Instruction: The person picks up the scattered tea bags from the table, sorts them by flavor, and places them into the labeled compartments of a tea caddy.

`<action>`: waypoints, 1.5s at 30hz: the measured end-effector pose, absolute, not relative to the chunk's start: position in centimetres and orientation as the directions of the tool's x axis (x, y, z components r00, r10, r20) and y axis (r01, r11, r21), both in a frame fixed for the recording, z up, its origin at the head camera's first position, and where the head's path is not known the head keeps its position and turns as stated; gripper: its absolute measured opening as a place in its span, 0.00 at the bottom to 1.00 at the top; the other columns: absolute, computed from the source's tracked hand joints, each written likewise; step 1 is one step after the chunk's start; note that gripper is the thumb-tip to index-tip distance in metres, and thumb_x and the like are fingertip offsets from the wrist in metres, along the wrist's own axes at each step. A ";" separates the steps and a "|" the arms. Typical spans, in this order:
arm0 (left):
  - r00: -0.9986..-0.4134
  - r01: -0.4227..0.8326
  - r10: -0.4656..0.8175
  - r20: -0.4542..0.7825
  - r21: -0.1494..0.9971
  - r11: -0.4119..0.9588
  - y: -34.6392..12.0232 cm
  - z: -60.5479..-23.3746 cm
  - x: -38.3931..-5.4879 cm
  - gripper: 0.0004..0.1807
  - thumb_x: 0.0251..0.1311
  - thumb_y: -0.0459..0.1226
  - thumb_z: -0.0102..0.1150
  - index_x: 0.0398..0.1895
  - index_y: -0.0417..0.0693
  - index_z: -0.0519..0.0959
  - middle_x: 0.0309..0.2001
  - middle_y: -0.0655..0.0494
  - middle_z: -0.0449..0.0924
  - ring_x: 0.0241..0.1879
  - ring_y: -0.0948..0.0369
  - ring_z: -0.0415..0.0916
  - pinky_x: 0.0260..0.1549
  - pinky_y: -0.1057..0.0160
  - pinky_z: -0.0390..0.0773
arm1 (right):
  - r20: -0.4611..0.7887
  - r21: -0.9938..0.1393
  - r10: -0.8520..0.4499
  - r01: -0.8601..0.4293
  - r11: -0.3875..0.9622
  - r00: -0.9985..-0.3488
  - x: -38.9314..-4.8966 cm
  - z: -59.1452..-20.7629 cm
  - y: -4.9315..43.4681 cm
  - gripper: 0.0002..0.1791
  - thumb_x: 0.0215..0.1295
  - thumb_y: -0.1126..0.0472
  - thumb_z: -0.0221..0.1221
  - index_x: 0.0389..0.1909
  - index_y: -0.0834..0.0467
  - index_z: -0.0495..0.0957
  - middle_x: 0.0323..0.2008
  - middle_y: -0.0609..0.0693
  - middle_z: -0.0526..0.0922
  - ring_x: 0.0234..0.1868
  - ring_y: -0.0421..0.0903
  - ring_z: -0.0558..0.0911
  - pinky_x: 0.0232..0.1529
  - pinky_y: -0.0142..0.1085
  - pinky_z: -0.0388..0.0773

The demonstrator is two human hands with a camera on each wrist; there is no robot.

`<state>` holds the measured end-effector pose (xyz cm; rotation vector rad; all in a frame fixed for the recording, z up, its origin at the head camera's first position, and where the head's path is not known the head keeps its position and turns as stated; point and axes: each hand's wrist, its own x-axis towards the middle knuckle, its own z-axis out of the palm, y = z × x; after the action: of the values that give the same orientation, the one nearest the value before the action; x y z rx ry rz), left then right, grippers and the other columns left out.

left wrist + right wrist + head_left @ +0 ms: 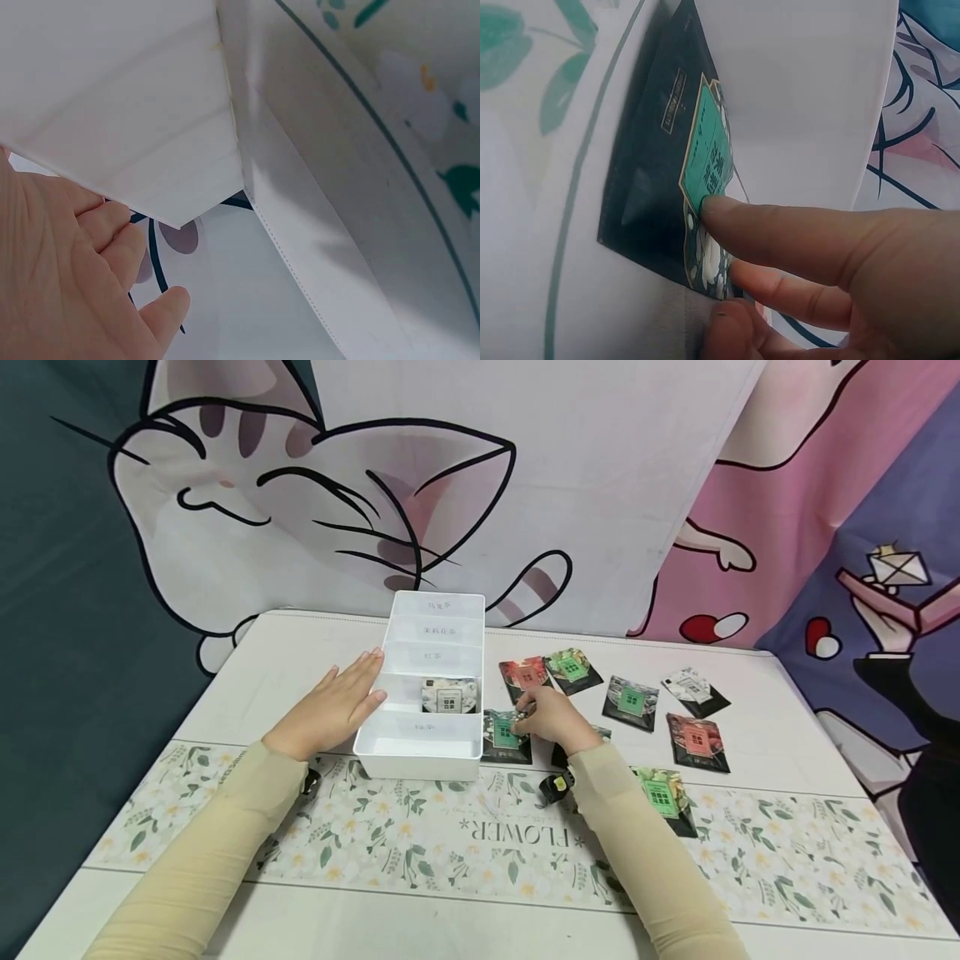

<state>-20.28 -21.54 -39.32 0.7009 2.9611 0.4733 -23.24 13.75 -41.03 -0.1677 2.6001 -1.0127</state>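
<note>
A long white divided box [420,767] with handwritten labels stands on the table. My left hand [333,703] lies against its left side with straight fingers; in the left wrist view the box wall [135,90] rises beside those fingers. One pale-patterned sachet [450,697] sits in the second compartment from the near end. Just right of the box, my right hand [553,718] pinches a black tea sachet with a green label [504,745]. The right wrist view shows the thumb [742,225] on the front of this sachet and fingers at its edge, partly hidden.
Several more sachets lie on the right of the table, among them a red one [699,742], a green one [573,670] and a black-and-white one [695,691]. Another is partly under my right wrist. A printed cat curtain [600,468] hangs behind the table.
</note>
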 end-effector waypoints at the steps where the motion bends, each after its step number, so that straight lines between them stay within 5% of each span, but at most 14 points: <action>1: -0.895 0.427 0.446 0.012 0.310 0.849 -21.5 -39.3 -20.3 0.38 0.81 0.54 0.27 0.81 0.37 0.41 0.82 0.44 0.39 0.80 0.47 0.36 0.76 0.38 0.37 | -0.271 -0.670 -0.236 0.006 0.742 -0.933 -23.3 -41.0 13.7 0.16 0.59 0.65 0.72 0.45 0.61 0.77 0.42 0.56 0.80 0.29 0.47 0.78 0.30 0.39 0.78; 10: -0.897 0.429 0.441 0.034 0.311 0.848 -21.6 -39.6 -20.3 0.39 0.81 0.55 0.28 0.81 0.38 0.42 0.82 0.44 0.40 0.80 0.47 0.38 0.76 0.38 0.38 | -0.216 -0.678 -0.270 -0.054 0.733 -0.938 -23.5 -41.4 13.9 0.17 0.56 0.68 0.73 0.38 0.60 0.73 0.35 0.53 0.75 0.35 0.50 0.73 0.34 0.40 0.71; 15: -0.897 0.427 0.442 0.021 0.304 0.852 -21.6 -39.4 -20.2 0.38 0.81 0.54 0.28 0.81 0.38 0.41 0.82 0.45 0.39 0.80 0.47 0.37 0.76 0.39 0.38 | -0.208 -0.750 -0.249 -0.009 0.662 -0.946 -23.2 -41.3 14.3 0.16 0.59 0.68 0.71 0.42 0.59 0.74 0.35 0.52 0.72 0.35 0.50 0.71 0.34 0.40 0.70; 27: -0.896 0.428 0.444 0.019 0.300 0.852 -21.5 -39.3 -20.1 0.38 0.81 0.53 0.28 0.81 0.37 0.41 0.82 0.44 0.40 0.80 0.47 0.37 0.76 0.39 0.38 | -0.229 -0.901 -0.171 0.142 0.409 -0.958 -23.1 -40.5 15.4 0.15 0.64 0.67 0.67 0.52 0.65 0.82 0.37 0.54 0.83 0.31 0.45 0.83 0.38 0.40 0.86; 45: -0.898 0.428 0.440 0.021 0.283 0.859 -21.5 -39.2 -20.0 0.38 0.81 0.53 0.28 0.81 0.37 0.42 0.81 0.44 0.41 0.80 0.47 0.38 0.76 0.38 0.38 | -0.193 -0.964 -0.112 0.167 0.206 -0.975 -23.0 -39.0 16.2 0.10 0.67 0.65 0.65 0.46 0.64 0.80 0.38 0.52 0.85 0.38 0.47 0.84 0.51 0.48 0.84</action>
<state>-20.05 -21.52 -39.23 0.6975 2.9855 0.4383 -22.97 16.20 -39.00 0.0527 2.2580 -1.8500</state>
